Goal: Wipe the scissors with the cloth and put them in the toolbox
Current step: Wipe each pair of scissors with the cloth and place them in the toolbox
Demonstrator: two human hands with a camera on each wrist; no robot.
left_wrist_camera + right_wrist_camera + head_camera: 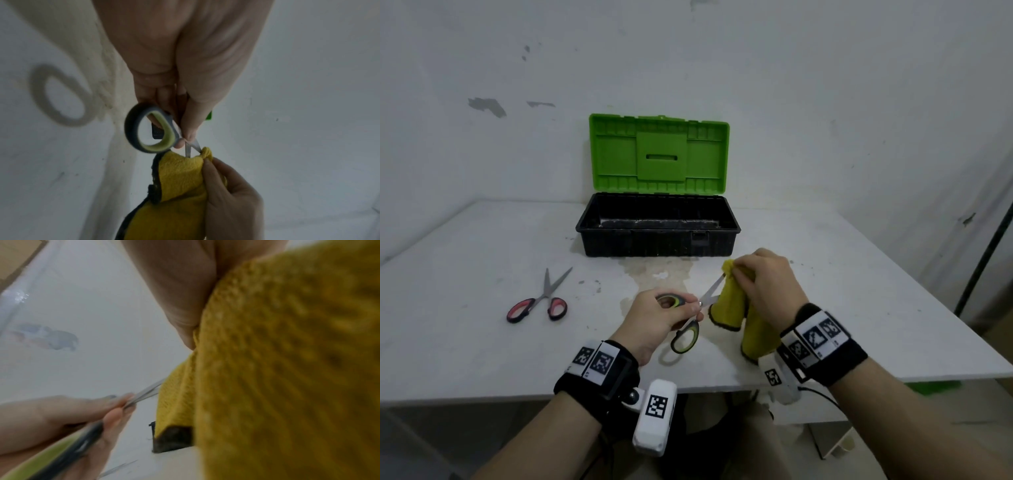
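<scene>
while unheld, red scissors beside toolbox

A yellow cloth with dark edging, grey-and-lime scissors, red-handled scissors, and a black toolbox with a green lid are seen.

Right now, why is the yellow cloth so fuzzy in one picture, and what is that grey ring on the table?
Right wrist view: the yellow cloth sits very close to the camera, so it looks blurred. Left wrist view: the grey ring is probably the shadow of a handle loop of the green-handled scissors; that loop is slightly smeared. Head view: dim, even light, and the table edges look bent by the wide lens.
</scene>
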